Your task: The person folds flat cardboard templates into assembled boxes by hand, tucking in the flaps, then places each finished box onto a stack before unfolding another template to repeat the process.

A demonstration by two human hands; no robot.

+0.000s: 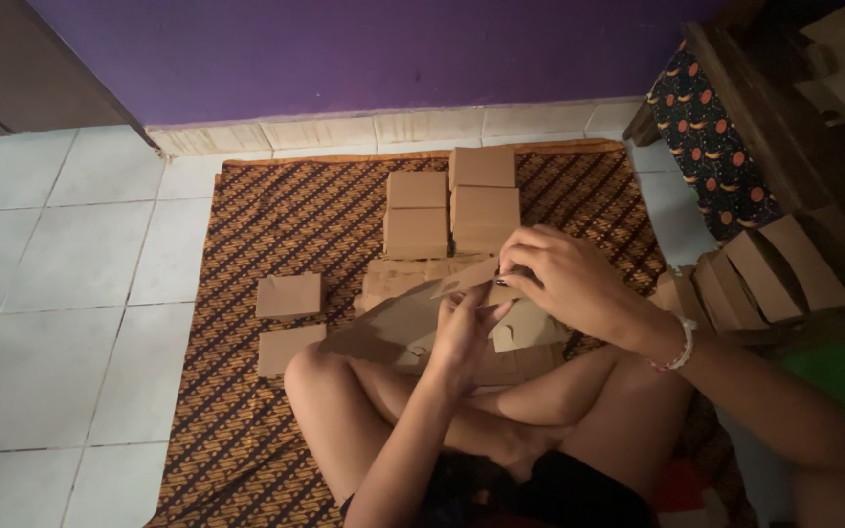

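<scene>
- Cardboard blank [413,328] sits pinched between my left hand [462,332] and right hand [564,279], fingers clenched on its flap.
- Risk: dim light; I might crease it crooked.

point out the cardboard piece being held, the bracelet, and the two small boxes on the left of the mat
cardboard piece [398,328], head view, on its flat lower flap
bracelet [683,346], head view, on the band at the right wrist
two small boxes [289,294], head view, top face of the upper one

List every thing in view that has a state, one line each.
Left hand: gripping the flat cardboard piece from below.
Right hand: pinching its top edge.
Flat cardboard piece: unfolded, held above the lap.
Folded boxes: closed, stacked on the mat.
Two small boxes: closed, lying apart.
</scene>
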